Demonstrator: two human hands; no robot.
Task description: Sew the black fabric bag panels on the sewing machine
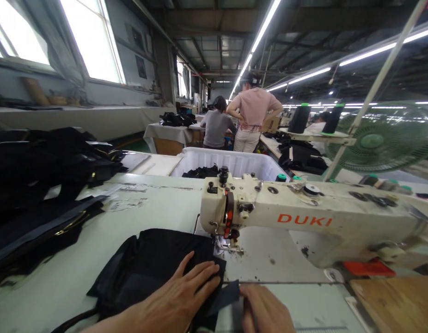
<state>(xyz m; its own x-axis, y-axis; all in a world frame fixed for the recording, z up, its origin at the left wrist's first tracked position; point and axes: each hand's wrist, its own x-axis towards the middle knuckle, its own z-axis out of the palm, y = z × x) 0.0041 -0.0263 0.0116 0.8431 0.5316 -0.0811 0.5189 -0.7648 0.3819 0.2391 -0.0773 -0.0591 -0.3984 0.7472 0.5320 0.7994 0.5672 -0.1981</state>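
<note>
At nine o'clock a heap of black garments lies piled on the pale bench, with a zipper strip trailing from it. Low at six o'clock the left hand rests flat on a folded black fabric piece, its fingers spread and pressing the cloth down near the presser foot. Just right of it, the right hand pinches a narrow dark strip at the fabric's edge, fingers pressed together. Above, at the centre, stands the cream sewing machine marked DUKI. Behind it at twelve o'clock a white plastic bin holds a small pile of black cloth. Farther back two people stand by another bench. At three o'clock a green fan faces the bench.
</note>
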